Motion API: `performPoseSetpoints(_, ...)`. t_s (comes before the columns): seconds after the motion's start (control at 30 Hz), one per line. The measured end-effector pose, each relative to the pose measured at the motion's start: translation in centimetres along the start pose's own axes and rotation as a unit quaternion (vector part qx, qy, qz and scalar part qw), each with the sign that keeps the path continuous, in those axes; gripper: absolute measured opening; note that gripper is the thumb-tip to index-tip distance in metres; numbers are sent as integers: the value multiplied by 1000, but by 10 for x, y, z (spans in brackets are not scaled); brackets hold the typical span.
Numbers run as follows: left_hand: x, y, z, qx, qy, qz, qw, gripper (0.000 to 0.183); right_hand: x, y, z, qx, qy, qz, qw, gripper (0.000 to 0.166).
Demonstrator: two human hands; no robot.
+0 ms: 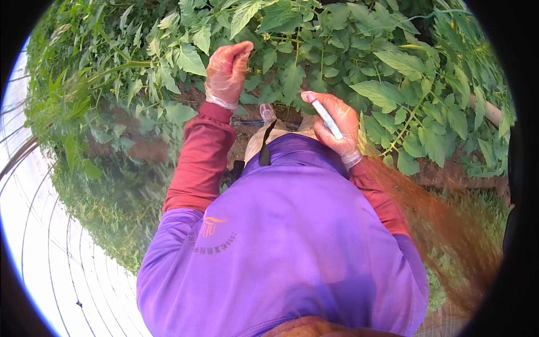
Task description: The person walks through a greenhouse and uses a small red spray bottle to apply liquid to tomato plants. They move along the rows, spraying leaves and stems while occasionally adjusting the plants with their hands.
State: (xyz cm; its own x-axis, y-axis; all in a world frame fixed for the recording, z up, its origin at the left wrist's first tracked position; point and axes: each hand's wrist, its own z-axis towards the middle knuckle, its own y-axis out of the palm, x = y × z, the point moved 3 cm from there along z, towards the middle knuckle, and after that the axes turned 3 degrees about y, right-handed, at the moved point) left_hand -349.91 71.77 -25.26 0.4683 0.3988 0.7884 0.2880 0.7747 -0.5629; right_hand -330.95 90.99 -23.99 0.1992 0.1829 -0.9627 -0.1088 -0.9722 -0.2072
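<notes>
My left hand (228, 76), in a thin clear plastic glove, is raised in front of tomato leaves (190, 60). Its fingers are drawn together, and nothing shows between them. Lower and to the right, my right hand (340, 122) wears the same kind of glove. It grips a slim white tube (325, 114) with a dark reddish end, held slantwise under the thumb. What the tube is exactly cannot be told. Tomato plants (290, 80) with small yellow flowers stand just beyond both hands.
A thick tomato stem (120, 67) reaches in from the left. At upper right runs a pale green string (425, 17). Brown soil (248, 113) shows by my shoe (267, 113). Plastic greenhouse sheeting (54, 252) with curved ribs lies at left. Loose hair (446, 236) hangs at right.
</notes>
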Motion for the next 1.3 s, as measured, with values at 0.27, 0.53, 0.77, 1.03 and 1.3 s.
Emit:
performPoseSetpoints(0.27, 26, 19, 68, -205, 157, 139, 956, 61, -19, 7, 3, 0, -43, -26, 999, 48)
performPoseSetpoints(0.53, -76, 66, 70, -319, -49, -65, 944, 46, 3, 20, 21, 2, -36, 59, 998, 45)
performPoseSetpoints(0.77, -46, 83, 44, -233, -275, -465, 809, 49, 3, 16, 58, 14, 7, 112, 994, 38)
performPoseSetpoints(1.03, 7, 53, 20, -143, -290, -473, 820, 57, -13, 13, 69, -28, 45, -39, 998, 27)
performPoseSetpoints(1.3, 35, 40, 12, -132, -309, -582, 740, 73, -16, 11, 67, -7, 7, -127, 992, 18)
